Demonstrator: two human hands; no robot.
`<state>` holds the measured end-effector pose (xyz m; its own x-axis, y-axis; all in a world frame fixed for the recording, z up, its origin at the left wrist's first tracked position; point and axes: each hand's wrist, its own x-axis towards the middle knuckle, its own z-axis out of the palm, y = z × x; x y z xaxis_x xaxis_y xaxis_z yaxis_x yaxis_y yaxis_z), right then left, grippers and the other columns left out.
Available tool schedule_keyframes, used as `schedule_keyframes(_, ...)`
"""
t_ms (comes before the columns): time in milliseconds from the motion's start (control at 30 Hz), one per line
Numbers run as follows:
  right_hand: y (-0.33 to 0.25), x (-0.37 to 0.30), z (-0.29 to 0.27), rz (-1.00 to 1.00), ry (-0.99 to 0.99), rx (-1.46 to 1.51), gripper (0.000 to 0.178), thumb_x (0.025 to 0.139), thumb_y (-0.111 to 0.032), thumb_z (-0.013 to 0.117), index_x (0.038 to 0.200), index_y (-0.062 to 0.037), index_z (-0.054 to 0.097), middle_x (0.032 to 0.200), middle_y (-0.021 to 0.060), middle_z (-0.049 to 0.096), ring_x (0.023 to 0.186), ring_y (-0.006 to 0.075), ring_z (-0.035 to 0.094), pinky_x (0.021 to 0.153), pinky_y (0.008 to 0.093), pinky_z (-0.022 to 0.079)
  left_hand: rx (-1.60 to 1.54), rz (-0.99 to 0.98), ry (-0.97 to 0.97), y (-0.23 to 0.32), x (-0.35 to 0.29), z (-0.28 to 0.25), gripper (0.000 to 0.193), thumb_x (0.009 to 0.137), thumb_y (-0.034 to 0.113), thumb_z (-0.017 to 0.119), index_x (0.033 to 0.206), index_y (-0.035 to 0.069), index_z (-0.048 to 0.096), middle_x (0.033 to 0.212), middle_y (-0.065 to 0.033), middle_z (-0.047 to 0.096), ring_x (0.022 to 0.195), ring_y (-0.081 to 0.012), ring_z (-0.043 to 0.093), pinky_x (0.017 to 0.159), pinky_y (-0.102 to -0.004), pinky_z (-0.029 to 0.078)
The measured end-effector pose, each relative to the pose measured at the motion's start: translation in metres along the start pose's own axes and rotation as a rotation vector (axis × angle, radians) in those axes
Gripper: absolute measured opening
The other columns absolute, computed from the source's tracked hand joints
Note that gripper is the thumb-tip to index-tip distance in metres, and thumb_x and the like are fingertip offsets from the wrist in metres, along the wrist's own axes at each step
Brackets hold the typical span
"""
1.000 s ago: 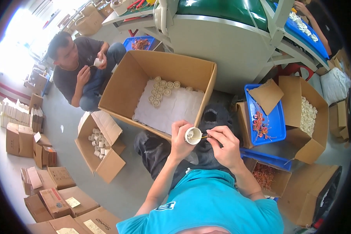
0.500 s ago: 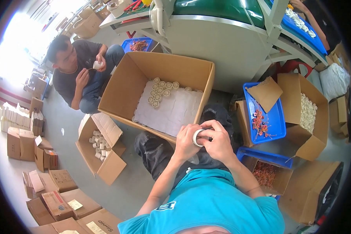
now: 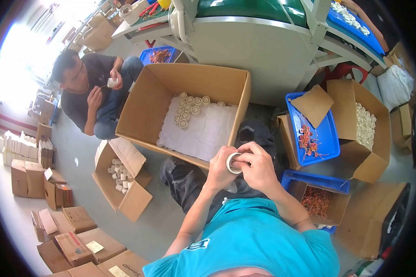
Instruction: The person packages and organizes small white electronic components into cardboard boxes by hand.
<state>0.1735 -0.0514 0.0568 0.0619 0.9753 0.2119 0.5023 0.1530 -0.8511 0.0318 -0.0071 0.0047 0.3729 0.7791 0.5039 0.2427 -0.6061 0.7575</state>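
A short white plastic cylinder (image 3: 229, 160), its round opening facing up toward me, is held above my lap. My left hand (image 3: 220, 171) wraps round its left side. At the opening, the bent thumb and fingers of my right hand (image 3: 258, 167) press on the rim and reach partly inside. Whether a small part sits between those right fingertips is hidden. Just beyond my hands stands a large open carton (image 3: 141, 104). Several round white slotted pieces (image 3: 187, 108) stand grouped on a pale sheet (image 3: 208, 131) inside it.
At right, a blue tray (image 3: 325, 154) holds red-wired parts (image 3: 308, 141); a carton of small white pieces (image 3: 365, 124) stands beyond. A box of white cylinders (image 3: 119, 176) sits at left. Nearby, a seated co-worker (image 3: 95, 87) handles a similar white cylinder. A grey machine (image 3: 245, 51) stands ahead.
The white cylinder has tipped so its opening shows more fully. My right fingers have shifted slightly at its rim. The whole view has turned a little.
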Motion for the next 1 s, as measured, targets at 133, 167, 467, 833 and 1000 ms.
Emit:
schedule_keyframes(133, 0.0, -0.002, 0.0, -0.007, 0.006, -0.002, 0.013, 0.074, -0.006, 0.072, 0.087, -0.0044, 0.075, 0.097, 0.0088, 0.064, 0.089, 0.0264, 0.064, 0.078, 0.037, 0.052, -0.049, -0.04, -0.026, 0.005, 0.001, -0.003, 0.043, 0.068, -0.001, 0.081, 0.102, 0.002, 0.055, 0.092, -0.0153, 0.063, 0.078, -0.0333, 0.067, 0.064, -0.037, 0.055)
schedule_keyframes(167, 0.0, -0.003, 0.002, -0.01, 0.018, -0.006, 0.014, 0.073, -0.005, 0.072, 0.086, -0.0047, 0.076, 0.095, 0.0087, 0.063, 0.088, 0.0262, 0.064, 0.078, 0.037, 0.052, -0.049, -0.039, -0.029, 0.006, 0.0, -0.003, 0.043, 0.068, -0.001, 0.081, 0.102, 0.002, 0.055, 0.092, -0.0153, 0.063, 0.078, -0.0333, 0.067, 0.064, -0.037, 0.055)
schedule_keyframes(467, 0.016, -0.003, 0.006, -0.018, 0.05, 0.041, 0.013, 0.071, -0.004, 0.073, 0.084, -0.0058, 0.076, 0.092, 0.0083, 0.061, 0.086, 0.0255, 0.063, 0.075, 0.0369, 0.052, -0.01, -0.119, -0.17, 0.007, 0.006, -0.004, 0.036, 0.072, 0.004, 0.079, 0.1, 0.005, 0.056, 0.09, -0.0134, 0.063, 0.079, -0.0357, 0.067, 0.064, -0.0395, 0.053)
schedule_keyframes(833, 0.035, 0.008, -0.024, 0.113, 0.054, 0.08, 0.024, 0.078, -0.006, 0.074, 0.102, -0.0059, 0.075, 0.105, 0.0105, 0.064, 0.092, 0.0245, 0.065, 0.078, 0.0331, 0.053, -0.088, -0.257, -0.376, -0.01, 0.043, 0.011, 0.045, 0.067, 0.012, 0.085, 0.101, 0.006, 0.056, 0.102, -0.0165, 0.062, 0.096, -0.0375, 0.063, 0.077, -0.0432, 0.052)
schedule_keyframes(1000, 0.07, 0.006, -0.058, 0.173, 0.352, 0.276, 0.034, 0.078, 0.004, 0.072, 0.112, -0.0004, 0.07, 0.109, 0.0121, 0.063, 0.093, 0.0195, 0.064, 0.075, 0.0268, 0.055, 0.183, 0.177, -0.218, -0.035, 0.152, 0.0, 0.058, 0.062, 0.019, 0.088, 0.109, 0.007, 0.056, 0.116, -0.0159, 0.057, 0.111, -0.0373, 0.053, 0.093, -0.0453, 0.043)
